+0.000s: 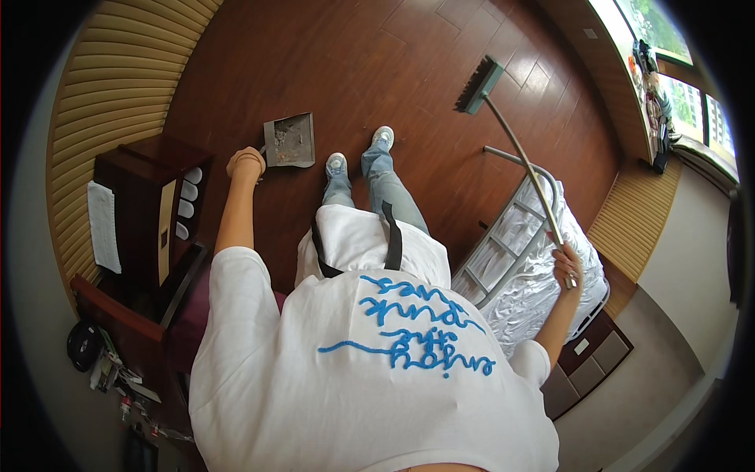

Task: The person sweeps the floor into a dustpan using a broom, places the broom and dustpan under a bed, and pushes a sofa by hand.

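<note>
My left hand (246,162) is closed around the handle of a long-handled dustpan, and much of that handle is hidden behind the hand. The grey dustpan (304,148) is over the wood floor left of my shoes, with dusty debris lying in it. On the other side, my right hand (567,268) grips a floor brush near the end of its metal pole (519,150). The green brush head (485,87) lies far out ahead of me, dark bristles facing left. Whether the bristles touch the floor I cannot tell.
At right, the brush pole passes over a grey metal bed frame (513,259) with a plastic-wrapped mattress (531,307). A dark wood cabinet (135,171) holding several white slippers (187,190) stands at left. Assorted things line the windowsill (652,106).
</note>
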`<state>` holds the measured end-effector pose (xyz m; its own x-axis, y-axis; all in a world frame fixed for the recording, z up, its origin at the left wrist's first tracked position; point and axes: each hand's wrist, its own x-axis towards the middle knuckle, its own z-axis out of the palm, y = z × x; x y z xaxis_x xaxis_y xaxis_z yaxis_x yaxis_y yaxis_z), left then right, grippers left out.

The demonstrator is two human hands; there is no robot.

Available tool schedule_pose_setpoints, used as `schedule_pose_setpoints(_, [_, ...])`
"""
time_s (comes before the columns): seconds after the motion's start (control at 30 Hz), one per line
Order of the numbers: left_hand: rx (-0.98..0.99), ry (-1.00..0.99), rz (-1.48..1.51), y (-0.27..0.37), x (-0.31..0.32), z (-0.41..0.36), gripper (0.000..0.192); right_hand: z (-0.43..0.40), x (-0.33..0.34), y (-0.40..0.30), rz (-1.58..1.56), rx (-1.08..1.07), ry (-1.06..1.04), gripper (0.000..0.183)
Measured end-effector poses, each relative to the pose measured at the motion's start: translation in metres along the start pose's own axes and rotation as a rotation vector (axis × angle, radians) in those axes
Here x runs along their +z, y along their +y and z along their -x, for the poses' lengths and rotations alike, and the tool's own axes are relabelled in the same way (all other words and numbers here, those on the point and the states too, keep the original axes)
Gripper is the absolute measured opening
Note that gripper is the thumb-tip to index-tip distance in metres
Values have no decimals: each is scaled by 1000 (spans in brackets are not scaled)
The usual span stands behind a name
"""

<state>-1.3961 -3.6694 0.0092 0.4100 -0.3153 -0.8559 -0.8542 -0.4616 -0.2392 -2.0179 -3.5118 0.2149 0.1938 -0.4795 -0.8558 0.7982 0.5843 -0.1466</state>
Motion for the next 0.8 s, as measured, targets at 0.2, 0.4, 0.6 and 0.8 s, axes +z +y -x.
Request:
schedule_pose_setpoints(0.2, [-4,-3,-19,0,0,4,17,-90,-54,117,-375,188,183,41])
schedule_pose_setpoints(0.4, [8,-21,-29,-2,3,-4,20,-131,-111,210,494,456,710,27])
schedule_pose_setpoints(0.6, [36,-4,-148,7,0,6,22,-104,-128,249,853,497,836,25])
schedule_pose_setpoints(0.8, [96,-18,-188,-6,10,-41,20,-88,-139,269,679,523,845,31])
